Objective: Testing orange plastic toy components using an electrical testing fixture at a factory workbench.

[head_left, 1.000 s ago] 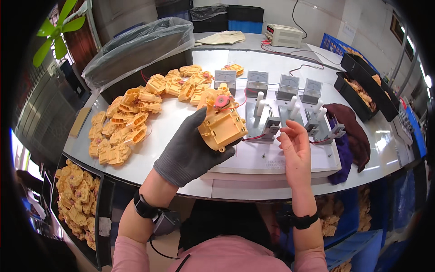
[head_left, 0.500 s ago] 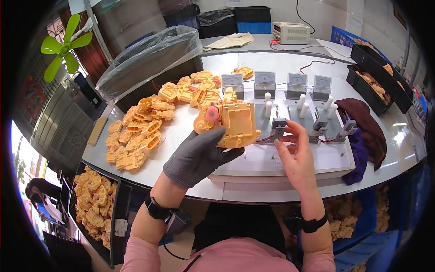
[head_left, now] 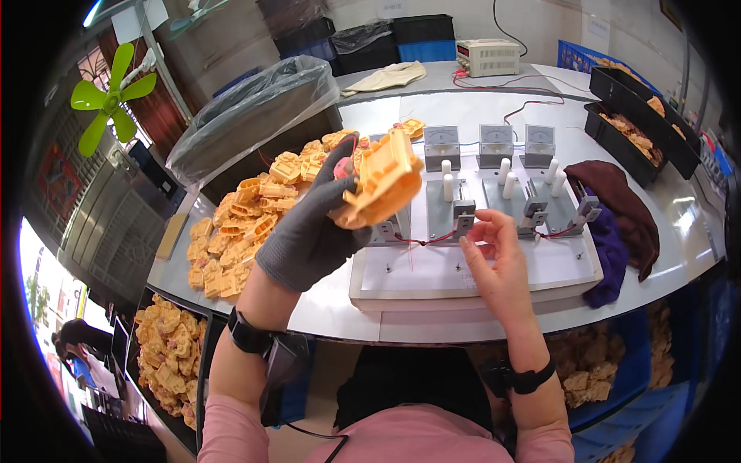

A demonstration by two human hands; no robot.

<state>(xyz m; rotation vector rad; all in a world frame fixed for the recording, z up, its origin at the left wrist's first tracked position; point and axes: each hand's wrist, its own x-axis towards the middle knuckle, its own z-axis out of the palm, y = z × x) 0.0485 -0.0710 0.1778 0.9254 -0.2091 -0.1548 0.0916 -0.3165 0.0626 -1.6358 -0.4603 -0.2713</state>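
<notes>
My left hand (head_left: 309,231), in a grey glove, holds an orange plastic toy housing (head_left: 382,181) with a pink wheel, lifted and tilted above the left end of the white test fixture (head_left: 494,270). My bare right hand (head_left: 498,258) rests on the fixture board, its fingertips pinching a thin red wire (head_left: 432,239) beside a grey clamp block (head_left: 463,212). Three small meters (head_left: 494,143) stand along the fixture's back edge.
A heap of orange toy housings (head_left: 247,224) lies on the table's left. A plastic-lined bin (head_left: 255,108) stands behind it. Black trays (head_left: 629,116) of parts sit at the right, by a brown cloth (head_left: 614,193) and a purple cloth (head_left: 614,258). A power supply box (head_left: 486,55) is at the back.
My left hand has raised and turned the orange housing, tipping it leftward. My right hand has shifted down to the wire on the fixture board.
</notes>
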